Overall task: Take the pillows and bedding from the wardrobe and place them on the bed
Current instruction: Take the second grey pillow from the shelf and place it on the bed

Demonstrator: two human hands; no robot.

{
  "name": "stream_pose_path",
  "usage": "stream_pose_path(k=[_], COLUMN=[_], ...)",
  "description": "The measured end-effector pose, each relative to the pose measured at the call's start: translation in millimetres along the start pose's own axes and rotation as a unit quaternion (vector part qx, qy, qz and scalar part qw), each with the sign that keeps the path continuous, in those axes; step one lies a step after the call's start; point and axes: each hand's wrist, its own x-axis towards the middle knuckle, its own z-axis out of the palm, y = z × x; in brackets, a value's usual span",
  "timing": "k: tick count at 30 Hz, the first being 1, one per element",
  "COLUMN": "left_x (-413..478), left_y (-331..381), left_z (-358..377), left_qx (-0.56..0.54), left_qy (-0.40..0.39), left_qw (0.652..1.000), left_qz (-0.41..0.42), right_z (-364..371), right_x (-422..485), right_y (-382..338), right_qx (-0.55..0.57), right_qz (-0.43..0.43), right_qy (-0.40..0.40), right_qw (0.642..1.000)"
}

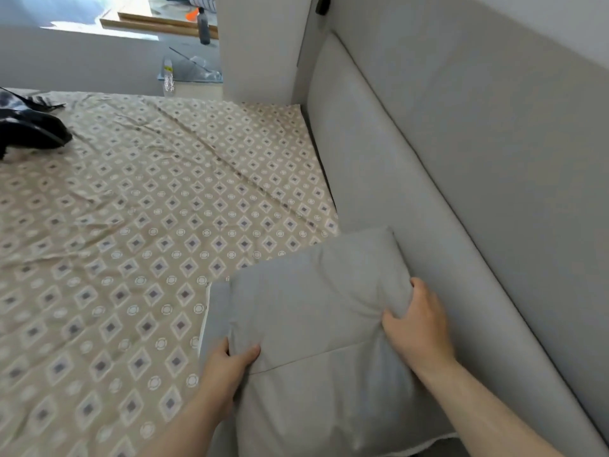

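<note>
A grey pillow [316,311] lies on the bed [138,232] at the near right, its far corner against the padded headboard [428,179]. My left hand [227,367] grips the pillow's left edge, thumb on top. Along its right side, my right hand [418,324] pinches the fabric into creases. The bed is covered with a beige sheet printed with diamonds and circles.
A black, shiny bundle [29,127] lies on the bed at the far left. Beyond the bed stand a white cabinet side [260,47], a clear plastic bag [191,70] and a dark bottle [204,26] on a wooden ledge.
</note>
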Motion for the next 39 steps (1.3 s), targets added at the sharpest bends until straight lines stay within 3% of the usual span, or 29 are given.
stream_pose_path(k=[3, 7, 15, 20, 24, 26, 28, 39], left_x=[4, 23, 41, 39, 33, 31, 31, 17], left_y=[-22, -25, -39, -36, -39, -45, -49, -22], left_z=[10, 10, 7, 14, 3, -2, -1, -4], left_qx=[0.002, 0.076, 0.137, 0.178, 0.289, 0.36, 0.384, 0.404], left_qy=[0.002, 0.015, -0.003, 0.0, 0.063, 0.021, -0.019, -0.048], left_qw=[1.0, 0.996, 0.989, 0.981, 0.941, 0.91, 0.899, 0.897], left_qz=[0.008, 0.037, 0.046, 0.079, 0.165, 0.206, 0.209, 0.169], right_z=[0, 16, 47, 56, 68, 73, 77, 66], right_x=[-6, -12, -10, -22, -27, -28, -28, -33], right_y=[9, 21, 36, 27, 29, 33, 37, 29], right_qx=[-0.045, -0.115, -0.172, -0.27, -0.251, -0.26, -0.255, -0.244], right_qz=[-0.006, 0.014, 0.035, 0.027, -0.086, -0.116, -0.115, -0.093], right_qy=[0.011, -0.07, -0.144, -0.085, -0.01, -0.021, -0.023, -0.052], right_qw=[0.999, 0.991, 0.974, 0.959, 0.964, 0.958, 0.96, 0.964])
